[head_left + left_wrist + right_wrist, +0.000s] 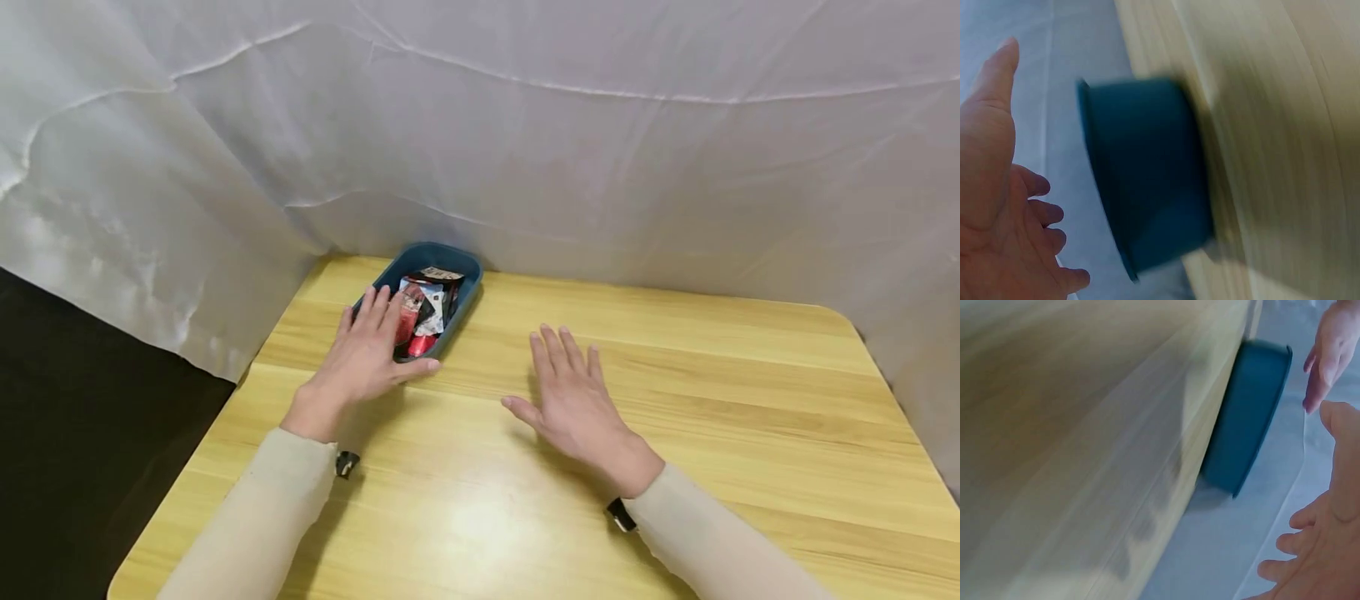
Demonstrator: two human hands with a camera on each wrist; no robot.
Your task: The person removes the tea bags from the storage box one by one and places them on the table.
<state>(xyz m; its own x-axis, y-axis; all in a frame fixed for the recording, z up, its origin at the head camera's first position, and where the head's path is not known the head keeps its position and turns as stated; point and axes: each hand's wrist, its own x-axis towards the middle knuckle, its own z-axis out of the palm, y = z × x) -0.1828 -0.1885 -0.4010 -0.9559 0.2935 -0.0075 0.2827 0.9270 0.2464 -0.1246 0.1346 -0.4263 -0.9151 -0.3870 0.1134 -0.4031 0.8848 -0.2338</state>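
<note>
A dark teal plastic bin (470,287) stands at the back left of the table, holding several small printed packets (429,308) in red, white and black. My left hand (363,354) hovers over the bin's near left side with fingers straight and thumb spread, hiding part of its rim. In the left wrist view the bin's outer wall (1147,169) faces the palm, apart from the fingers. To the right of the bin, my right hand (573,404) is held above the bare wood, fingers extended and holding nothing. The right wrist view shows the bin (1250,412) beyond the thumb.
The table (712,400) has a light wood top with rounded corners. White cloth (562,167) hangs behind it and along the left. A dark area (90,450) lies past the table's left edge. Both wrists wear dark bands under pale sleeves.
</note>
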